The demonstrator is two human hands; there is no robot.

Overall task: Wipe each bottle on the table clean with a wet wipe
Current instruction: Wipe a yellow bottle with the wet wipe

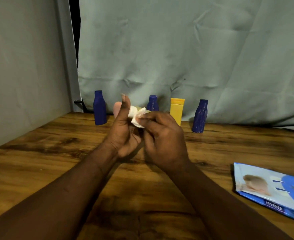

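Observation:
My left hand (pixel 123 134) grips a small bottle (pixel 117 108) above the table, thumb pointing up. Only the bottle's pale pink end and a thin yellowish strip show; the rest is hidden by my fingers. With its fingertips, my right hand (pixel 165 141) pinches a crumpled white wet wipe (pixel 136 116) against that bottle. Along the back of the wooden table (pixel 47 153) stand a dark blue bottle (pixel 100 110) at the left, a second blue bottle (pixel 152 103) partly behind my hands, a yellow bottle (pixel 177 110) and a third blue bottle (pixel 200 116).
A blue and white pack of wet wipes (pixel 271 191) lies flat near the table's right edge. A grey-green cloth (pixel 177 49) hangs behind the bottles, and a grey wall (pixel 21 66) borders the table on the left.

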